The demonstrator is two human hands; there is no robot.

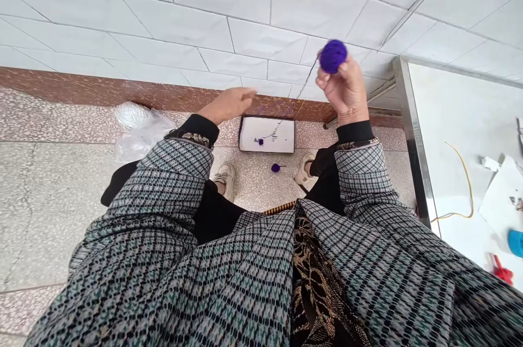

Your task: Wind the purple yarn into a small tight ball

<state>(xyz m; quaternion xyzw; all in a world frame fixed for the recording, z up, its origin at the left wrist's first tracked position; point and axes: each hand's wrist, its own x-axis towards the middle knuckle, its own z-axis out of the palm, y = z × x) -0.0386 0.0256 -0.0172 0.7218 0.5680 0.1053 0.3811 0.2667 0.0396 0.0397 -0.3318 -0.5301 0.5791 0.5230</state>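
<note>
My right hand (346,88) is raised and closed around the lower side of a purple ball of yarn (333,56). From the ball a dark strand of yarn (306,84) slants down to a shallow dark-edged box (245,142) with a white inside, on the floor between my feet. Inside this box lies a small purple clump of yarn (260,141) among loose strands. Another small purple yarn ball (275,168) rests on the floor just in front of it. My left hand (232,103) hovers above and left of the box, fingers stretched forward, with nothing visible in them.
A white-topped table with a metal edge (414,134) stands at the right, holding a yellow cord (468,183), a blue lid-like object (515,242) and a red item (502,269). At left, a clear plastic bag (141,132) lies by the tiled wall (245,36).
</note>
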